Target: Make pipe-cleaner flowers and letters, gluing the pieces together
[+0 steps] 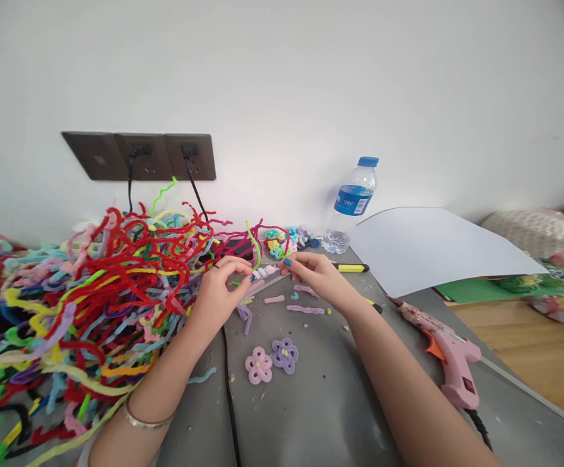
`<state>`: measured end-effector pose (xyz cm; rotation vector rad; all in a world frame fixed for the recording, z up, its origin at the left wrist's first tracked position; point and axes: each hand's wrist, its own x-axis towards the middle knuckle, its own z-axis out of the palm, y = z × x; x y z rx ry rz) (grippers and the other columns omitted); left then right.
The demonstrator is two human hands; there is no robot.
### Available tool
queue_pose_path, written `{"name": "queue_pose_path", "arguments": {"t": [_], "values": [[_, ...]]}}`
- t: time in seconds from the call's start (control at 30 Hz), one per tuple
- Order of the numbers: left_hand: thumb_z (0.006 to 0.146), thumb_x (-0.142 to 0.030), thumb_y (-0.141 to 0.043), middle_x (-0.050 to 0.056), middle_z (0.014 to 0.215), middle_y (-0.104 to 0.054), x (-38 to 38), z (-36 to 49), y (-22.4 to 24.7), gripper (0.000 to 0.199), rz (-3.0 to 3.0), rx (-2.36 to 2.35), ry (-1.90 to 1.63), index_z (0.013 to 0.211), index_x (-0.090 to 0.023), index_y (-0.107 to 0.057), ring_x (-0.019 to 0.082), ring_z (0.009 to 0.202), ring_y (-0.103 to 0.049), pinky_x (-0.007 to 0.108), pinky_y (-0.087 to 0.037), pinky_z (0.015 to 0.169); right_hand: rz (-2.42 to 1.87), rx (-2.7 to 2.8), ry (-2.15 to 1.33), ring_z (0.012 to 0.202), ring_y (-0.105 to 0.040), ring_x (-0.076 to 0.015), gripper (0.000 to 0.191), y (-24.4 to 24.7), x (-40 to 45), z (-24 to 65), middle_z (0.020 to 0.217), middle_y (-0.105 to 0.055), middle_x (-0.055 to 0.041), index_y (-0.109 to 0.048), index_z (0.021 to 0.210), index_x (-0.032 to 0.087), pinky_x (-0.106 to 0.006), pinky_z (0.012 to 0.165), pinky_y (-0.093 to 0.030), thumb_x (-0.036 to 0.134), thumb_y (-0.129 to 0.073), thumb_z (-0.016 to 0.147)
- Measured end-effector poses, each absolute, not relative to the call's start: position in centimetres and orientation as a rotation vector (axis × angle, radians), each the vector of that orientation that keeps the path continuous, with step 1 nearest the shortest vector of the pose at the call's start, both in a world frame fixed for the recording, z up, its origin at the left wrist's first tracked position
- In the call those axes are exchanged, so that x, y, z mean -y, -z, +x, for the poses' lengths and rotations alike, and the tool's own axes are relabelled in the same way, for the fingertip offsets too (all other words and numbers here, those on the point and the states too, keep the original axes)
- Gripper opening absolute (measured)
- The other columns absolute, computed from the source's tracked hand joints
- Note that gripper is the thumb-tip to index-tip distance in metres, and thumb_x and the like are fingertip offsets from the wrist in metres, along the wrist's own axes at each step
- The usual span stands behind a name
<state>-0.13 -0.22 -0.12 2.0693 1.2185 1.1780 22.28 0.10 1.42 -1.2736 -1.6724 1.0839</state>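
Note:
A short pink and white twisted piece [264,271] stretches between my two hands above the grey table. My left hand [224,283] pinches its left end between thumb and fingertips. At its right end are the closed fingertips of my right hand [311,272]; whatever they hold is too small to make out. Nearer to me on the table lie a pink pipe-cleaner flower [259,365] and a purple one [285,355], side by side. Short pink [275,299] and purple [306,310] pieces lie just below my hands.
Tangled colourful pipe cleaners [150,285] cover the left side. A tilted water bottle [354,201] leans at the wall beside white paper [437,250]. A pink glue gun [450,357] lies at right. A black cable [230,395] crosses the table. Yellow-handled tools [352,268] lie by my right hand.

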Motion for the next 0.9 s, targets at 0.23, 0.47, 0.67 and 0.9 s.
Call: {"name": "queue_pose_path", "arguments": {"t": [0.23, 0.47, 0.67, 0.9], "values": [[0.083, -0.010, -0.057, 0.004, 0.098, -0.068, 0.3, 0.0, 0.2, 0.011, 2.218, -1.156, -1.208, 0.082, -0.020, -0.063, 0.017, 0.094, -0.066, 0.030, -0.049, 0.084, -1.157, 1.708, -1.240, 0.077, -0.059, -0.0176, 0.032, -1.1, 0.2, 21.4, 0.084, -0.067, -0.0032, -0.068, 0.090, 0.018, -0.027, 0.064, -0.044, 0.049, -0.064, 0.083], [0.085, -0.012, -0.058, 0.004, 0.100, -0.067, 0.5, 0.2, 0.2, 0.010, 2.219, -1.096, -1.220, 0.082, -0.020, -0.062, 0.019, 0.097, -0.066, 0.032, -0.049, 0.087, -1.082, 1.706, -1.261, 0.077, -0.054, -0.0166, 0.023, -0.5, 0.0, 21.4, 0.085, -0.062, -0.0020, -0.062, 0.089, 0.019, -0.027, 0.065, -0.042, 0.041, -0.063, 0.084], [0.085, -0.013, -0.057, 0.006, 0.104, -0.067, 0.5, 0.3, 0.1, 0.009, 2.129, -1.074, -1.213, 0.084, -0.020, -0.063, 0.019, 0.100, -0.064, 0.032, -0.049, 0.087, -1.021, 1.657, -1.351, 0.074, -0.048, -0.0143, 0.021, -1.2, 0.3, 21.4, 0.081, -0.054, 0.0009, -0.059, 0.087, 0.019, -0.025, 0.064, -0.037, 0.040, -0.063, 0.084], [0.083, -0.018, -0.058, 0.008, 0.111, -0.067, 0.4, 0.3, 0.4, 0.013, 1.962, -1.082, -1.142, 0.089, -0.020, -0.069, 0.020, 0.098, -0.063, 0.030, -0.046, 0.073, -0.992, 1.631, -1.369, 0.071, -0.044, -0.0135, 0.025, -1.6, 0.5, 21.5, 0.081, -0.052, 0.0011, -0.057, 0.087, 0.020, -0.025, 0.059, -0.032, 0.044, -0.064, 0.086]]}}
